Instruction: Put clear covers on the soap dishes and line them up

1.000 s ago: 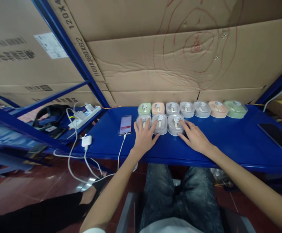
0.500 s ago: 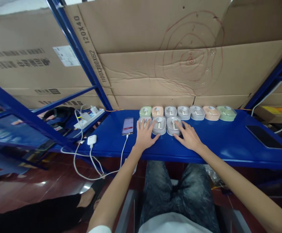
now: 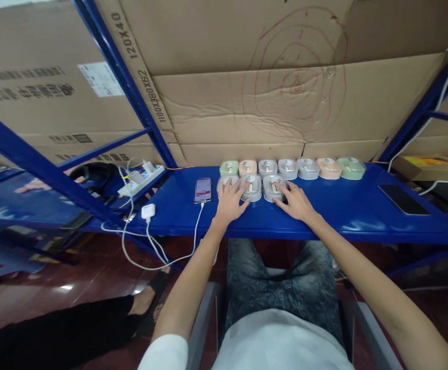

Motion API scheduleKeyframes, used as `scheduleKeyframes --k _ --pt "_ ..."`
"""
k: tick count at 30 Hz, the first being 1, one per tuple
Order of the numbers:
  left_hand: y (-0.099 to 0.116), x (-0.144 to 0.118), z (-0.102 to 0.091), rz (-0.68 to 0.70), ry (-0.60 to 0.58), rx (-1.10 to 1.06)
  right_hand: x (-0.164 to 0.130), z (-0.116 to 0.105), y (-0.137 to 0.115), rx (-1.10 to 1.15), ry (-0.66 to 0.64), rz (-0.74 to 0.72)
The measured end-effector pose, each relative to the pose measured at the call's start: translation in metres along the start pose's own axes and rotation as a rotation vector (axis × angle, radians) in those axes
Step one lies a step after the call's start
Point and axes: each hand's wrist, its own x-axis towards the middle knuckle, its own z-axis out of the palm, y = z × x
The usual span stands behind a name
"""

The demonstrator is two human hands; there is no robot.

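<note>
My left hand [image 3: 229, 204] lies with spread fingers over the left grey clear-lidded case [image 3: 221, 188]. Its fingertips reach toward the middle grey case [image 3: 252, 192], which stands close beside. On the right, my right hand [image 3: 298, 203] has its fingers apart at the near right side of the third grey case [image 3: 271, 192], touching its lid and edge. White stick-shaped pieces show through the clear lids. Behind this front row runs a line of similar cases: a green case [image 3: 228, 167], a peach case [image 3: 247, 167], several grey ones, another peach case [image 3: 329, 169] and a green case [image 3: 352, 168].
A phone [image 3: 203, 190] with a lit screen is plugged into a white cable. A white charger block [image 3: 148, 210] and power strip [image 3: 143, 181] are at the left. A dark phone [image 3: 403, 199] lies right. Cardboard [image 3: 216, 113] backs the blue shelf [image 3: 347, 205]. A person's leg [image 3: 73, 321] is lower left.
The camera view has tilted down slightly, so the shelf and cases sit higher in the picture. Both hands stay at the same front-row cases, with little change in their pose.
</note>
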Motion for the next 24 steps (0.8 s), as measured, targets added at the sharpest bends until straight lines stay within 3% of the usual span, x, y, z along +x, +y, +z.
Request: scheduleKeyframes --k 24 --pt "-0.0039 -0.0004 0.0078 -0.006 0.016 -0.028 0.0008 0.0020 0.0008 0.025 0.024 -0.012"
